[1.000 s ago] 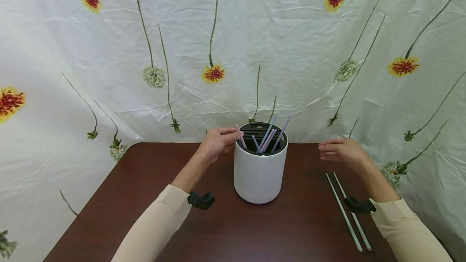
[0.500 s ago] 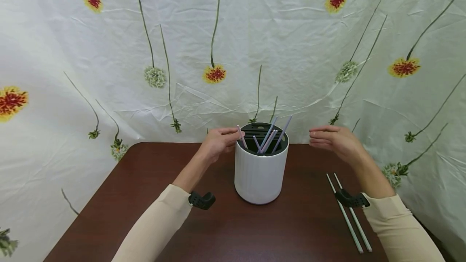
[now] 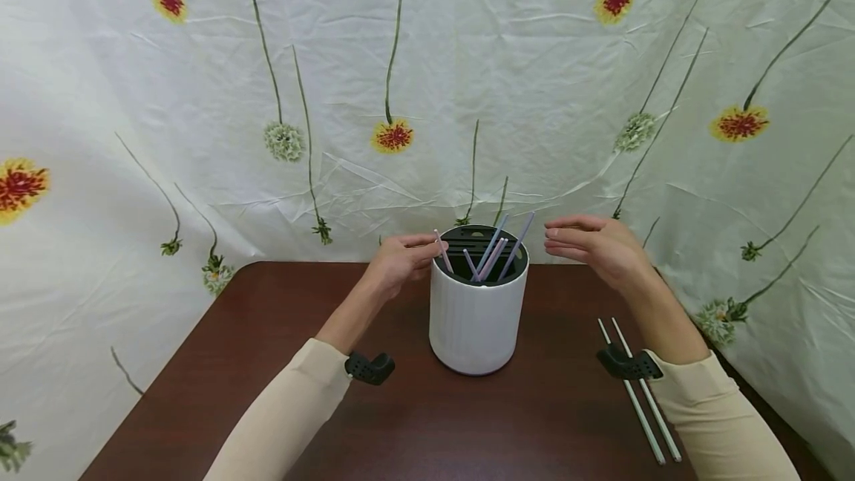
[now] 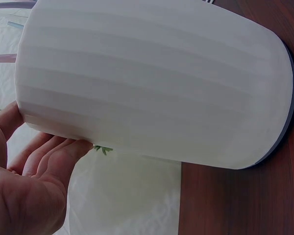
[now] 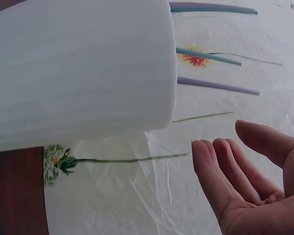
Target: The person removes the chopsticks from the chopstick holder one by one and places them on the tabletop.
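Note:
A white round utensil holder with a black slotted insert stands upright on the table. Several pink, purple and blue chopsticks lean out of its top. At the holder's left rim is my left hand, its thumb at the edge and its fingertips against the outer wall in the left wrist view. My right hand hovers to the right of the holder with nothing in it, fingers extended and thumb apart, a gap between fingertips and wall. Two pale green chopsticks lie side by side beneath the right wrist.
The dark brown table ends just behind the holder. A white flower-print cloth hangs along its back and sides. Each wrist wears a black strap; the right wrist strap overlaps the pale green chopsticks in the head view.
My right hand has moved left and upward, closer to the holder. My left hand, the holder and the chopsticks stay where they were.

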`<state>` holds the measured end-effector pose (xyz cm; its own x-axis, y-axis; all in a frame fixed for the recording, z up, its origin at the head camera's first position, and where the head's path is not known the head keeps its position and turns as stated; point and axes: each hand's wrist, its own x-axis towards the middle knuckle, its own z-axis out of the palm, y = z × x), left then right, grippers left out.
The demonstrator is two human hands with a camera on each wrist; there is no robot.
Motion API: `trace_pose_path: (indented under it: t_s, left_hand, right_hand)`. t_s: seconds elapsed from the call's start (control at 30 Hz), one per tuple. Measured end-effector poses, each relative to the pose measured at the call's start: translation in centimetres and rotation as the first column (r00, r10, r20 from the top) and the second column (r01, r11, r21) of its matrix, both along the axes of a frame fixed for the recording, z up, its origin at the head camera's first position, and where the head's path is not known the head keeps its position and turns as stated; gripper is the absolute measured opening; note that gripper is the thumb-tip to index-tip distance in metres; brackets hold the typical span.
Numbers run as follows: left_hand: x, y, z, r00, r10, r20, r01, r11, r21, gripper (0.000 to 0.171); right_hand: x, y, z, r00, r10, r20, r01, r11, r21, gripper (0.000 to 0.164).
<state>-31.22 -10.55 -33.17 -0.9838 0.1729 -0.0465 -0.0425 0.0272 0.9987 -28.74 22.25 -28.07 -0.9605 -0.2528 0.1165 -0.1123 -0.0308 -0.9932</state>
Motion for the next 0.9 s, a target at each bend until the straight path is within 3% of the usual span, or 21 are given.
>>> trace_pose_path:
  t_s: [0.33, 0.63, 0.8, 0.9]
  left_hand:
    - [0.0, 0.0, 0.0, 1.000, 0.005, 0.007, -0.005, 1.000, -0.009, 0.039]
    - [-0.2, 0.0, 0.0, 1.000, 0.005, 0.014, -0.005, 1.000, 0.010, 0.040]
    - [-0.2, 0.0, -0.1, 1.000, 0.001, 0.013, -0.001, 1.000, 0.007, 0.041]
    - [-0.2, 0.0, 0.0, 1.000, -0.001, 0.016, 0.000, 1.000, 0.003, 0.040]
  right_hand:
    - [0.0, -2.0, -0.2, 0.999, -0.016, -0.035, 0.017, 1.000, 0.023, 0.036]
    - [-0.3, -3.2, -1.0, 0.999, -0.018, -0.046, 0.019, 1.000, 0.007, 0.033]
    - [-0.4, -3.4, -1.4, 0.999, -0.015, -0.042, 0.014, 1.000, -0.009, 0.015]
    - [-0.5, -3.6, -1.5, 0.999, -0.006, -0.048, 0.004, 0.999, -0.034, 0.015]
